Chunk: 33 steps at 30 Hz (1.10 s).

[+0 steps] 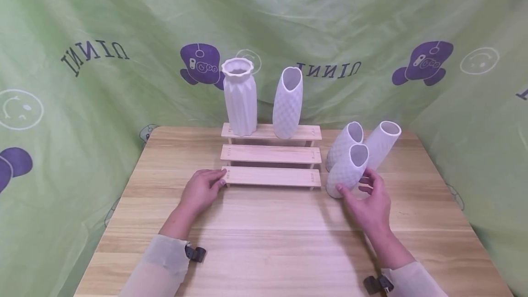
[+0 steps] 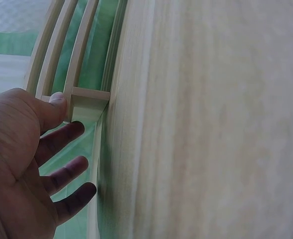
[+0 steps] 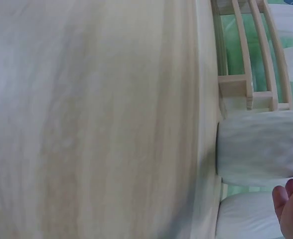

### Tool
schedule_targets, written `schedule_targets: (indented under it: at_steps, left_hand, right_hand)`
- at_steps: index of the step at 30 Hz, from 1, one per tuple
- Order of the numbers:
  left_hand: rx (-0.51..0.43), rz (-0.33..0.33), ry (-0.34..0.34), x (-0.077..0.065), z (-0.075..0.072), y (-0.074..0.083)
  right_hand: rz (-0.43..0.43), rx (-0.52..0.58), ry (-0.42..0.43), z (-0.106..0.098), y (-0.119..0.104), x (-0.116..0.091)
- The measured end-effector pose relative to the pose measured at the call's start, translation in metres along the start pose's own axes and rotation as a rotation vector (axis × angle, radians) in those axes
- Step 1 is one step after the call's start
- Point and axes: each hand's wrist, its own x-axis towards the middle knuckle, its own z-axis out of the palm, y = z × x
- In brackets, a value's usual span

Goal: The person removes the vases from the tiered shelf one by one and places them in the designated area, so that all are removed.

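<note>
1. Cloth (image 1: pixel 144 3): green, printed, at back and sides.
2. Table (image 1: pixel 268 242): wood-grained.
3. Rack (image 1: pixel 270 154): pale wood, three tiers, on table.
4. Fluted vase (image 1: pixel 241 104): white, top tier, left.
5. Diamond vase (image 1: pixel 287 109): white, top tier, right.
6. Front vase (image 1: pixel 346 173): white, standing on table right of rack; back vase (image 1: pixel 341 143) and plain vase (image 1: pixel 383 143) just behind.
7. Right hand (image 1: pixel 373 203): thumb and fingers holding front vase low down.
8. Left hand (image 1: pixel 202 190): thumb and forefinger pinching lowest tier's left end, other fingers spread.
</note>
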Motion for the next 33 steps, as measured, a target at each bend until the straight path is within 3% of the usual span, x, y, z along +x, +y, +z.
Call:
schedule_targets:
  at_steps: [4, 10, 13, 17, 22, 30, 33]
  left_hand:
    - [-0.002, 0.002, -0.001, 0.0, -0.001, 0.0]
    - [-0.006, -0.009, -0.002, 0.001, 0.0, 0.0]
    - [-0.009, -0.012, -0.002, 0.001, 0.0, 0.0]
    - [-0.01, -0.01, 0.0, 0.0, 0.0, -0.001]
    - [-0.007, -0.007, 0.001, 0.0, 0.0, -0.001]
    - [-0.004, -0.004, -0.007, 0.0, 0.001, -0.001]
    - [-0.004, -0.004, -0.005, 0.0, 0.001, -0.001]
  right_hand:
    - [-0.041, 0.048, 0.081, 0.001, -0.003, -0.001]
    - [-0.055, 0.089, 0.135, 0.0, -0.012, -0.006]
    - [-0.094, 0.127, 0.151, -0.002, -0.028, -0.01]
    - [-0.176, 0.21, 0.151, -0.003, -0.045, -0.016]
    - [-0.234, 0.289, 0.131, 0.006, -0.033, -0.018]
    - [-0.298, 0.336, 0.09, 0.009, -0.073, -0.023]
    - [-0.306, 0.343, 0.076, 0.013, -0.073, -0.021]
